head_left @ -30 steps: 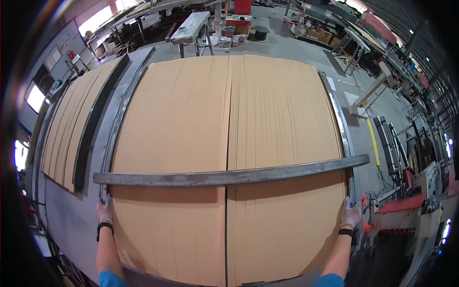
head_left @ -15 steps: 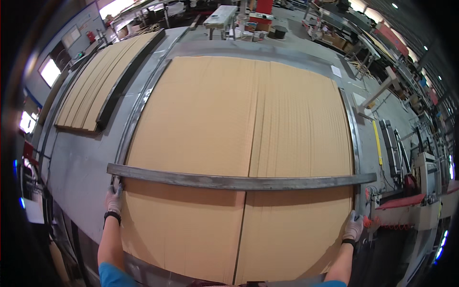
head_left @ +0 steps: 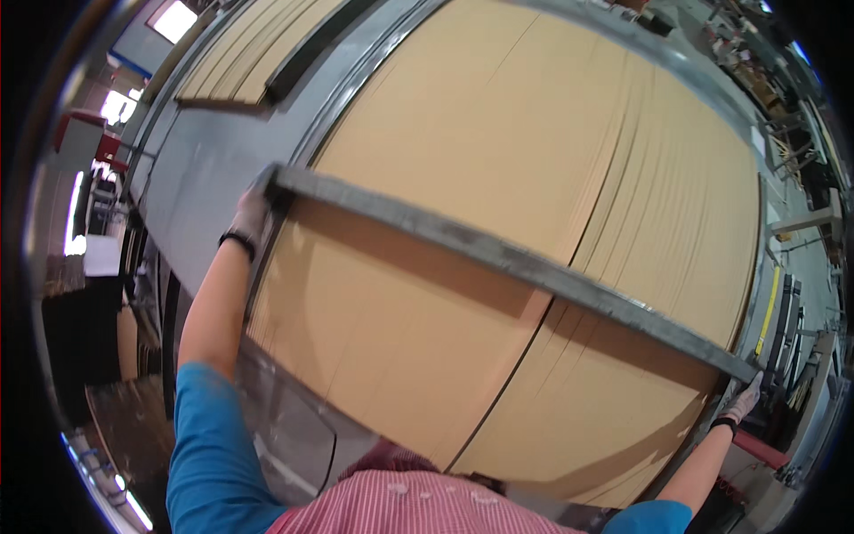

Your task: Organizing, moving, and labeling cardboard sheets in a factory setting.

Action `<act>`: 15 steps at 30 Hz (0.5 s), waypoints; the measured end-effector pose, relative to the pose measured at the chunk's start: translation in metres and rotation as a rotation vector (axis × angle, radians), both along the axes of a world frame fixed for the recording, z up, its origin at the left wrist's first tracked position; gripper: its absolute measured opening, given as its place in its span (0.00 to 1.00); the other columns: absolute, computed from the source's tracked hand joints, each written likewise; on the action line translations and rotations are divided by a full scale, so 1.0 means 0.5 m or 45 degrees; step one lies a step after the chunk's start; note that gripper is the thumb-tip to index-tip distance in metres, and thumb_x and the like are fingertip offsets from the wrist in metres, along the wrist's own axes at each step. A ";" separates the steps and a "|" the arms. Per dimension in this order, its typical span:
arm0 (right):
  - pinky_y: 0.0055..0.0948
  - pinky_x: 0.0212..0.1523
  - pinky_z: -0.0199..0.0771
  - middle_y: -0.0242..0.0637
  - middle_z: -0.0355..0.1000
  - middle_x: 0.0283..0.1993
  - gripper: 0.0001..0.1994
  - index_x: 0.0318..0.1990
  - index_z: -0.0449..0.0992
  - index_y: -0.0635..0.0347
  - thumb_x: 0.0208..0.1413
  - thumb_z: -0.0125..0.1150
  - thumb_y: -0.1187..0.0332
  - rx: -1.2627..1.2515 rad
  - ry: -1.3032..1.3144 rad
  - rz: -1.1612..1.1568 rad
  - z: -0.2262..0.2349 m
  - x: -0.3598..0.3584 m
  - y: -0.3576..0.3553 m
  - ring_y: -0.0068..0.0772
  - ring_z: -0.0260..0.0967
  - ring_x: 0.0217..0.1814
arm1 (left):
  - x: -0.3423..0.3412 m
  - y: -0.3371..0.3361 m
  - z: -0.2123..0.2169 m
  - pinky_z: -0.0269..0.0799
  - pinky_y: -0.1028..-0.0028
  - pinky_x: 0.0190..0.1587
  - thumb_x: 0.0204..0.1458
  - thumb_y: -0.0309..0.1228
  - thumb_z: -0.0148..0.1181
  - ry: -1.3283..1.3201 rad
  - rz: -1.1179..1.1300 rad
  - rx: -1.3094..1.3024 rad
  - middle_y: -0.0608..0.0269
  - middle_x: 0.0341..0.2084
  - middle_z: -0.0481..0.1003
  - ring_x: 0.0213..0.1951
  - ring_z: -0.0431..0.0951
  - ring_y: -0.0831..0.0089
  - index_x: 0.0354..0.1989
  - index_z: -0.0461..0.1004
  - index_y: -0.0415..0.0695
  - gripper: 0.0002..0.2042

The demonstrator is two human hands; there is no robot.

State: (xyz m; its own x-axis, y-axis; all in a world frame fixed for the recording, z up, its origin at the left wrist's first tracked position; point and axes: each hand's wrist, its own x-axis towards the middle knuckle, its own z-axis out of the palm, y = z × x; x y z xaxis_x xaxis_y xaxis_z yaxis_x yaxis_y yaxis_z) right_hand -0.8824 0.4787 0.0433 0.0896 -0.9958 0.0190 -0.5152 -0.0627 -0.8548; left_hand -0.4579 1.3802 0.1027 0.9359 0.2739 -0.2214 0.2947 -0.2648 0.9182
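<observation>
A long grey metal bar lies across two stacks of tan, ribbed sheet material, slanting down from left to right. The left stack and the right stack sit side by side, with a narrow dark gap between them. My left hand, in a pale glove, is closed around the bar's left end, beside the left side rail. At the bar's other end, my gloved right hand has its fingers up against the tip and appears to grip it. The bar partly hides the fingers of both hands.
More tan strips with a dark edge lie at the upper left on the grey table. A yellow strip and dark bars stand past the right edge. Dark sheets are stacked at the lower left.
Both hands have moved from the side edges below the bar to its two ends. My view has tilted and shifted, so the bar now slants instead of lying nearly level.
</observation>
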 end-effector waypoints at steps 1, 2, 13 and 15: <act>0.30 0.61 0.59 0.43 0.67 0.59 0.32 0.57 0.69 0.72 0.59 0.54 0.48 0.067 -0.096 0.127 -0.005 0.013 -0.004 0.38 0.64 0.58 | 0.015 0.080 -0.049 0.68 0.72 0.50 0.57 0.46 0.55 -0.061 0.180 -0.118 0.62 0.43 0.76 0.46 0.74 0.71 0.47 0.76 0.41 0.21; 0.30 0.61 0.59 0.42 0.67 0.59 0.32 0.56 0.69 0.72 0.58 0.54 0.48 0.136 -0.188 0.239 -0.013 0.023 -0.015 0.37 0.65 0.57 | 0.053 0.173 -0.094 0.68 0.72 0.48 0.57 0.48 0.54 -0.120 0.219 -0.095 0.62 0.41 0.76 0.44 0.74 0.71 0.47 0.75 0.40 0.22; 0.42 0.63 0.59 0.45 0.68 0.56 0.30 0.58 0.65 0.66 0.56 0.54 0.50 0.442 -0.706 -0.020 0.090 -0.492 0.233 0.45 0.65 0.58 | -0.306 0.335 0.022 0.69 0.68 0.51 0.55 0.41 0.59 -0.201 0.394 -0.470 0.56 0.42 0.75 0.45 0.75 0.63 0.51 0.69 0.35 0.23; 0.44 0.59 0.63 0.44 0.69 0.55 0.29 0.57 0.67 0.63 0.55 0.54 0.50 0.584 -0.644 -0.143 0.035 -0.622 0.338 0.45 0.68 0.55 | -0.417 0.414 -0.025 0.68 0.66 0.52 0.53 0.43 0.61 -0.132 0.516 -0.400 0.58 0.44 0.74 0.47 0.73 0.63 0.50 0.70 0.36 0.24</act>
State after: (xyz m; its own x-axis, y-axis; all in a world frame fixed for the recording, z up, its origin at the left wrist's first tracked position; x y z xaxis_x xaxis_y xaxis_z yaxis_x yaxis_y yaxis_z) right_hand -1.1935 0.6477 0.0606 0.0764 -0.9159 -0.3940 -0.0286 0.3930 -0.9191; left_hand -0.6665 1.5869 0.0905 0.7900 0.5540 -0.2626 0.2194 0.1446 0.9649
